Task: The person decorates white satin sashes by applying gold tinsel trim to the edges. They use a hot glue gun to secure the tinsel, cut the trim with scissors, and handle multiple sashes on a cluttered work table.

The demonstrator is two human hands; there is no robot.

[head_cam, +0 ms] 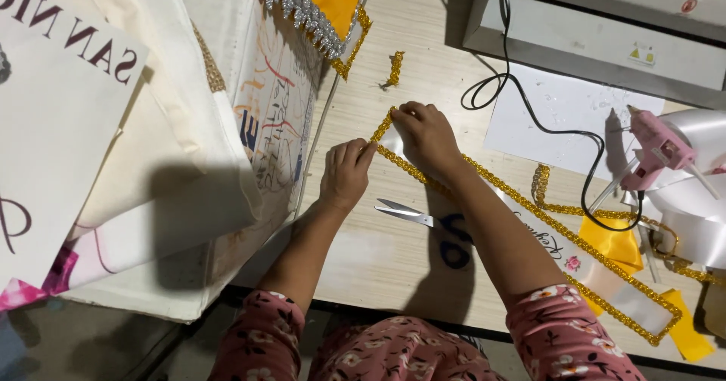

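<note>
Both hands pin the gold braid trim (484, 178) flat along the white sash edge on the tabletop (408, 18): left hand (344, 175) clenched pressing down, right hand (425, 133) fingers pinching the far corner, probably so it seats straight.

Place: a small craft workshop where I make decorated sashes and banners.
Bench (393, 252): pale wood-grain top, crowded with trimming work.
Glue gun (656, 148): pink, on its stand, with a black cord (529, 113) running across the bench.
Trim (529, 207): gold sequin braid edging a white sash, more of it coiled nearby.
Ribbon (699, 199): wide white satin on a roll, with yellow satin offcuts (616, 243).
Scissors (404, 212): lying open by my arm.
Machine (605, 26): grey laminator-like unit at the back.
Printed fabric (181, 162): cream cloth pieces stacked on my left.
</note>
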